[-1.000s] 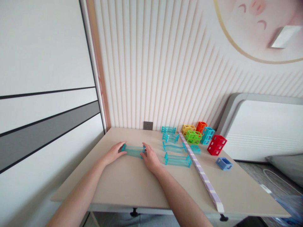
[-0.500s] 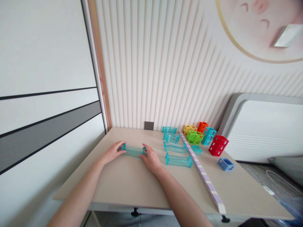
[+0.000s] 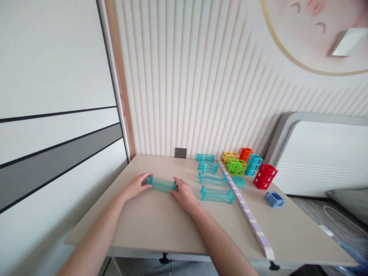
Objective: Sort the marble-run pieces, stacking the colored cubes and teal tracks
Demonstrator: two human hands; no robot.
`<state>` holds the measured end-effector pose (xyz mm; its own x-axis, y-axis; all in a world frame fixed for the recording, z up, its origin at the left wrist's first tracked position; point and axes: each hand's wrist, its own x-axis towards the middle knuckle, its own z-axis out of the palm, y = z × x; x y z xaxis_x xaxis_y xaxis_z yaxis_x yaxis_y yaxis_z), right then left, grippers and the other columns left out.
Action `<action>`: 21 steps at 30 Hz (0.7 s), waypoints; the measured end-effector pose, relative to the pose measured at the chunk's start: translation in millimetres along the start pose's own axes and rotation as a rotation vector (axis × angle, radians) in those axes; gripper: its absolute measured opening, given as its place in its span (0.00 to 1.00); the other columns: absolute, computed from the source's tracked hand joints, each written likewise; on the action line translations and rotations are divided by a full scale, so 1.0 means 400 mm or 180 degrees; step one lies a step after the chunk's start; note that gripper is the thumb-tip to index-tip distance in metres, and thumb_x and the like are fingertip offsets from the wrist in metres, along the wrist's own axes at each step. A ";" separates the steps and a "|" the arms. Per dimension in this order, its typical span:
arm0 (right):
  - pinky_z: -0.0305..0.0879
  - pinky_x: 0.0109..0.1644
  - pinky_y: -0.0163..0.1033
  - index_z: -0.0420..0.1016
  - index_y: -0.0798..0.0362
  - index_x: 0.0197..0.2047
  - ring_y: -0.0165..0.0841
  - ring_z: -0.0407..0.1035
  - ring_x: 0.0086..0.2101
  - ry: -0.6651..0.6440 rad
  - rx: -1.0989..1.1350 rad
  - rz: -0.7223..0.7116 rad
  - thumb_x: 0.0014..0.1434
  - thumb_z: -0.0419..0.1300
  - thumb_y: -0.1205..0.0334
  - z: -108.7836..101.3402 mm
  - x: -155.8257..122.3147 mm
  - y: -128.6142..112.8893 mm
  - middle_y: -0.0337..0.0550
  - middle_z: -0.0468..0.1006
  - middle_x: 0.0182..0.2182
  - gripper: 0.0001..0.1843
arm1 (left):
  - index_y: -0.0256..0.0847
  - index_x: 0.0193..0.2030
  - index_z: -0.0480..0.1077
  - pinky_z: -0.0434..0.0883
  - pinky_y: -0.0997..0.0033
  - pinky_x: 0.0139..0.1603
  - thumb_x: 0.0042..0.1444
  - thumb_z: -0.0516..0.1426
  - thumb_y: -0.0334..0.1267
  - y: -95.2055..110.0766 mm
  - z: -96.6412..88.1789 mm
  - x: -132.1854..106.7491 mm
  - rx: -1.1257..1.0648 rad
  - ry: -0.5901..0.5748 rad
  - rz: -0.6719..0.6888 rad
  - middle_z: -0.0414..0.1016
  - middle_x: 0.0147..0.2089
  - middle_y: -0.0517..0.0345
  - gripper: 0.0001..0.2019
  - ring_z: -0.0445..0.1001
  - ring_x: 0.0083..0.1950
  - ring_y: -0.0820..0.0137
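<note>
A clear teal plastic track piece (image 3: 161, 184) lies flat at the left middle of the table, between my hands. My left hand (image 3: 137, 186) grips its left end, thumb in front and fingers behind. At the other end, my right hand (image 3: 184, 194) has its thumb and fingers around the raised connector. Just right of that hand lies a straight teal track piece (image 3: 217, 195). Behind it are a wavy teal piece (image 3: 212, 179) and two shorter teal pieces, one in front (image 3: 208, 167) of the other (image 3: 205, 157).
A purple-and-white striped strip (image 3: 249, 214) runs down the table (image 3: 161, 230). Beyond it stand red (image 3: 265, 177), blue (image 3: 253, 165), green (image 3: 236, 167), yellow (image 3: 229, 157) and orange (image 3: 246, 154) frame blocks. A light blue block (image 3: 274, 199) and a flat teal piece (image 3: 238, 182) lie there too.
Almost nothing differs. Both hands stay at the ends of the teal track piece, with only a very slight shift of the view.
</note>
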<state>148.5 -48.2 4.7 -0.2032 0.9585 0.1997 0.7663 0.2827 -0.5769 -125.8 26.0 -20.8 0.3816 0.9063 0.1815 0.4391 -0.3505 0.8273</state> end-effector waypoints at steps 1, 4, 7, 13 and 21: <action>0.66 0.56 0.44 0.63 0.54 0.67 0.43 0.73 0.50 -0.0023 -0.0042 0.0010 0.59 0.64 0.60 -0.002 0.000 -0.002 0.54 0.76 0.52 0.34 | 0.40 0.57 0.69 0.70 0.52 0.61 0.47 0.65 0.50 -0.003 -0.001 -0.001 -0.0045 -0.0046 -0.0004 0.77 0.55 0.46 0.31 0.76 0.56 0.55; 0.65 0.56 0.44 0.62 0.54 0.67 0.44 0.73 0.51 -0.0058 -0.0117 0.0057 0.59 0.63 0.62 -0.007 0.001 -0.004 0.55 0.76 0.53 0.34 | 0.41 0.59 0.67 0.69 0.51 0.62 0.47 0.65 0.49 -0.005 -0.003 -0.005 -0.0220 -0.0217 -0.0033 0.76 0.57 0.47 0.33 0.76 0.56 0.56; 0.65 0.56 0.45 0.61 0.52 0.68 0.43 0.73 0.51 -0.0068 -0.0069 0.0082 0.59 0.62 0.63 -0.008 0.002 -0.001 0.54 0.76 0.53 0.34 | 0.41 0.59 0.67 0.69 0.52 0.62 0.46 0.66 0.50 0.001 -0.004 -0.007 -0.0338 -0.0273 -0.0089 0.76 0.57 0.47 0.34 0.76 0.56 0.57; 0.64 0.58 0.44 0.63 0.48 0.66 0.42 0.71 0.54 -0.0056 -0.0022 -0.0029 0.58 0.64 0.64 -0.009 0.001 0.007 0.51 0.75 0.56 0.33 | 0.42 0.56 0.70 0.70 0.52 0.60 0.44 0.67 0.48 0.011 -0.005 -0.007 -0.0358 -0.0208 -0.0072 0.78 0.53 0.47 0.31 0.77 0.54 0.56; 0.65 0.56 0.43 0.60 0.49 0.68 0.41 0.73 0.50 -0.0062 0.0067 0.0029 0.57 0.66 0.64 0.000 0.009 0.020 0.51 0.76 0.54 0.38 | 0.41 0.56 0.70 0.69 0.53 0.61 0.43 0.68 0.46 0.015 -0.015 -0.011 -0.0471 -0.0344 -0.0109 0.77 0.55 0.46 0.31 0.76 0.55 0.57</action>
<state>153.8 -42.8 0.9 -0.2084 0.9615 0.1791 0.7552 0.2746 -0.5952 -129.7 21.5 -13.6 0.4573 0.8836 0.1003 0.3318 -0.2742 0.9026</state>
